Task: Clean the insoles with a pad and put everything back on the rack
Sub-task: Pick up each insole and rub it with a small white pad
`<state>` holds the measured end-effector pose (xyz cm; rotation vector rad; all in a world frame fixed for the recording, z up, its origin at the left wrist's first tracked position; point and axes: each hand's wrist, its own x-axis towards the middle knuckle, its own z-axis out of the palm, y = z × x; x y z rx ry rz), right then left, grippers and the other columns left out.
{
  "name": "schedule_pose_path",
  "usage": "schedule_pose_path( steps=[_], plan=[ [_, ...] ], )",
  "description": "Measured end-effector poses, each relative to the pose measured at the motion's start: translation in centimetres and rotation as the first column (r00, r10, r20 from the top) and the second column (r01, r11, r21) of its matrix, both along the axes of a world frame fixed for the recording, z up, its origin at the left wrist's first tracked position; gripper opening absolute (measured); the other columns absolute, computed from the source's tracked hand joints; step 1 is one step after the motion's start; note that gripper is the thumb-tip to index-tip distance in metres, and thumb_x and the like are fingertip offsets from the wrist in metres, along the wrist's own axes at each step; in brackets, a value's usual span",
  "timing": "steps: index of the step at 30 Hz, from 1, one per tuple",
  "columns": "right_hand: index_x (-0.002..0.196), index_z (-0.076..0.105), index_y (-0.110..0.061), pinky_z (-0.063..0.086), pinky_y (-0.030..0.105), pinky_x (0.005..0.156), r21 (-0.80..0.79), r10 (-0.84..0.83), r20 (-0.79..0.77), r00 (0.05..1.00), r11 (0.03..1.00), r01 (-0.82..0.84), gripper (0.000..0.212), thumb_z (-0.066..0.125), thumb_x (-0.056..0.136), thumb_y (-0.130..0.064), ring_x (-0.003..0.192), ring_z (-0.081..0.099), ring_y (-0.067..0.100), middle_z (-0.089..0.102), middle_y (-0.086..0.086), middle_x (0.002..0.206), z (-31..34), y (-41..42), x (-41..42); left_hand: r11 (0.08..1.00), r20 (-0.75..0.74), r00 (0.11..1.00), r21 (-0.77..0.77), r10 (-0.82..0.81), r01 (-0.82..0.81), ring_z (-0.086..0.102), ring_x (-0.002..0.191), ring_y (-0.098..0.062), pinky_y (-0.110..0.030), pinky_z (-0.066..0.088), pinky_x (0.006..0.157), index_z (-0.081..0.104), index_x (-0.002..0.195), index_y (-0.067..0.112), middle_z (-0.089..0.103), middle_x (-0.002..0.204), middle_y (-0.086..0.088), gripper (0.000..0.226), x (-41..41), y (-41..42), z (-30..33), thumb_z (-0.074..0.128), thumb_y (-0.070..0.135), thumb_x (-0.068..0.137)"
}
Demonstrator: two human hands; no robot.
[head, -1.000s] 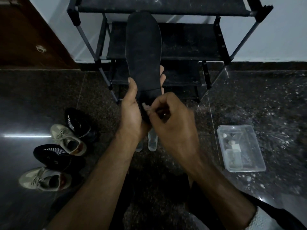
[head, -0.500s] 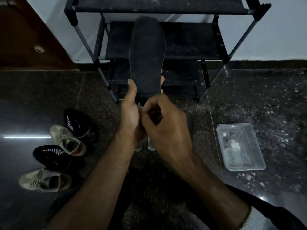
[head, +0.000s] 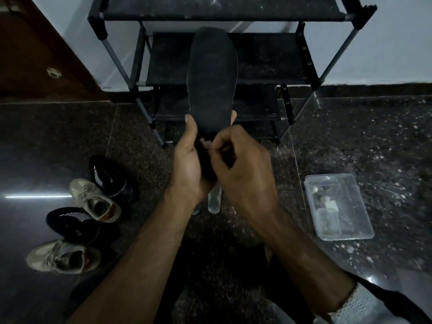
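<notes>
Gripped at its heel end, the black insole (head: pixel 212 78) stands nearly upright in the left hand (head: pixel 189 164), thumb along its left edge and fingertips showing past its right edge. Its toe end rises in front of the shoe rack (head: pixel 311 64), overlapping the second shelf from the top in this view. The right hand (head: pixel 243 169) is curled against the lower part of the insole, fingers bunched and pinching something small and pale at the insole's face; it looks like the pad (head: pixel 207 143), though only a sliver shows between the fingers and the light is dim.

Taking the shoe rack as the landmark: it stands against the pale wall, a black frame with grey poles and dark, dusty shelves. In front of it and to the left, four shoes lie on the dark speckled floor (head: pixel 374 136): a black shoe with white stripes (head: pixel 109 176) nearest the rack, a beige sneaker (head: pixel 95 199) touching it, then another black striped shoe (head: pixel 72 222), and a second beige sneaker (head: pixel 63 256) farthest from the rack. In front of the rack and to the right sits a clear plastic box (head: pixel 339 209) with small items inside, too blurred to name. Directly in front of the rack, below the hands, a small clear object (head: pixel 214 202) lies on the floor, partly hidden by the wrists. Left of the rack is a brown wooden door (head: pixel 35 54).
</notes>
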<state>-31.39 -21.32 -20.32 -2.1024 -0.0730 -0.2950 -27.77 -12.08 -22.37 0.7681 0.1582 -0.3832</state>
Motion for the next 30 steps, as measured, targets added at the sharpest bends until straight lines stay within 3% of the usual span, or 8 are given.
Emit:
schedule_pose_path(
  steps=[4, 10, 15, 17, 20, 22, 26, 30],
  plan=[
    [0.089, 0.057, -0.014, 0.052, 0.028, 0.063, 0.007, -0.135, 0.002, 0.991, 0.991, 0.135, 0.009, 0.066, 0.09, -0.012, 0.076, 0.06, 0.006, 0.062, -0.007, 0.083, -0.3, -2.5, 1.2, 0.998, -0.029, 1.0, -0.059, -0.009, 0.008, 0.058, 0.119, -0.022, -0.041, 0.041, 0.108, 0.064, 0.122, 0.01, 0.059, 0.129, -0.011, 0.064, 0.1, -0.3, -0.2, 0.021, 0.052, 0.101],
    [0.089, 0.058, -0.013, 0.052, 0.036, 0.063, -0.037, 0.022, 0.048, 0.999, 0.999, -0.02, 0.007, 0.064, 0.088, -0.008, 0.073, 0.059, 0.012, 0.062, -0.003, 0.081, 0.3, 0.3, 0.0, 0.999, -0.008, 0.999, 0.025, -0.042, 0.042, 0.061, 0.117, -0.021, -0.027, 0.053, 0.09, 0.057, 0.127, 0.001, 0.057, 0.135, -0.016, 0.067, -0.2, -0.4, 0.0, 0.02, 0.051, 0.102],
    [0.09, 0.057, -0.014, 0.054, 0.035, 0.065, -0.032, -0.047, 0.024, 0.999, 0.998, 0.048, 0.009, 0.065, 0.089, -0.01, 0.077, 0.061, 0.01, 0.064, -0.005, 0.084, -0.3, -1.4, 0.9, 0.999, -0.039, 0.998, -0.017, -0.04, 0.04, 0.057, 0.123, -0.024, -0.034, 0.048, 0.101, 0.057, 0.127, 0.004, 0.057, 0.135, -0.014, 0.066, -0.3, -0.4, 0.3, 0.02, 0.053, 0.101],
    [0.09, 0.058, -0.015, 0.053, 0.025, 0.064, 0.017, -0.087, -0.025, 0.996, 0.996, 0.087, 0.01, 0.067, 0.089, -0.012, 0.076, 0.061, 0.007, 0.063, -0.009, 0.082, -0.5, -2.3, 1.2, 0.999, -0.041, 0.998, -0.02, -0.041, 0.04, 0.054, 0.126, -0.027, -0.037, 0.045, 0.105, 0.052, 0.132, 0.004, 0.053, 0.138, -0.016, 0.067, -0.3, -0.4, 0.2, 0.02, 0.054, 0.1],
    [0.09, 0.059, -0.015, 0.05, 0.014, 0.065, 0.104, -0.075, -0.065, 0.995, 0.991, 0.082, 0.011, 0.069, 0.088, -0.012, 0.077, 0.061, 0.002, 0.063, -0.012, 0.081, -0.4, -2.1, 1.1, 0.999, -0.04, 0.999, -0.024, -0.029, 0.028, 0.062, 0.116, -0.023, -0.033, 0.053, 0.093, 0.057, 0.125, 0.004, 0.063, 0.126, -0.013, 0.065, -0.1, -0.4, 0.0, 0.02, 0.052, 0.101],
    [0.089, 0.06, -0.015, 0.051, 0.014, 0.067, 0.18, -0.073, -0.089, 0.993, 0.98, 0.088, 0.011, 0.07, 0.087, -0.012, 0.077, 0.062, 0.001, 0.064, -0.011, 0.081, -0.4, -2.1, 1.1, 0.999, -0.046, 0.999, -0.033, -0.016, 0.014, 0.061, 0.117, -0.023, -0.033, 0.053, 0.092, 0.055, 0.128, 0.004, 0.062, 0.126, -0.012, 0.065, 0.0, -0.3, -0.1, 0.02, 0.052, 0.101],
    [0.088, 0.06, -0.006, 0.051, 0.019, 0.065, 0.458, -0.058, -0.155, 0.986, 0.88, 0.124, 0.013, 0.072, 0.084, -0.004, 0.07, 0.064, 0.012, 0.067, 0.007, 0.081, -0.3, -2.9, 1.8, 0.999, -0.015, 1.0, -0.046, 0.002, -0.003, 0.045, 0.132, -0.029, -0.043, 0.033, 0.115, 0.047, 0.136, 0.006, 0.051, 0.137, -0.016, 0.062, 0.3, -0.3, -0.5, 0.019, 0.05, 0.102],
    [0.085, 0.062, -0.009, 0.05, 0.022, 0.061, 0.566, -0.078, -0.208, 0.975, 0.804, 0.185, 0.012, 0.065, 0.087, 0.002, 0.064, 0.059, 0.014, 0.064, 0.008, 0.076, -0.2, -4.6, 2.4, 0.997, -0.045, 0.998, -0.071, 0.04, -0.043, 0.05, 0.127, -0.024, -0.037, 0.034, 0.114, 0.046, 0.138, 0.006, 0.057, 0.131, -0.013, 0.059, 0.5, -0.2, -0.6, 0.021, 0.046, 0.103]
  ],
)
